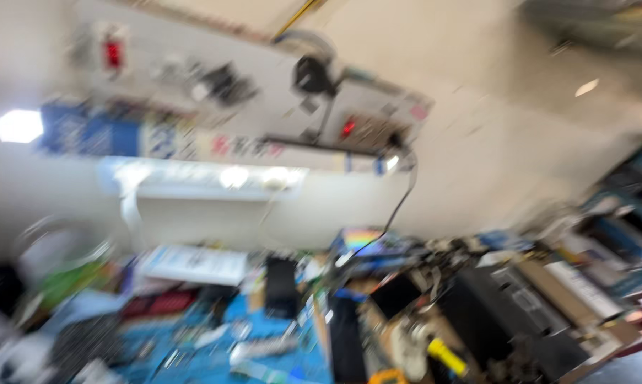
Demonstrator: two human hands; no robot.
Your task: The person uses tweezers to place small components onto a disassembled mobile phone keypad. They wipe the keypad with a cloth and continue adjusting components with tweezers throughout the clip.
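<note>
1. Neither my left nor my right grip is showing in this blurred view, so I cannot tell their state.
2. The yellow tool (447, 357) is lying nearest, on the crowded tabletop (285, 355).
3. Farther, a black cable (399, 203) is hanging from the wall panel (264, 92); reaching blindly could be snagging it.

Frame heavily motion-blurred, so finishes are read only coarsely: the blue mat (193, 348) covering the surface looks matt and rubbery or plastic, and the white wall (491, 135) behind is matt and smooth, as painted plaster would look. The white panel (264, 85) above the bench appears to be smooth painted metal or plastic, cannot tell which, with a glossy black round fitting (312, 75) and a smooth black cable (399, 203) hanging from it. The yellow tool (445, 355) reads as glossy plastic, the black boxes (498, 313) as matt plastic or metal casing, the white booklet (193, 264) as paper.
</note>
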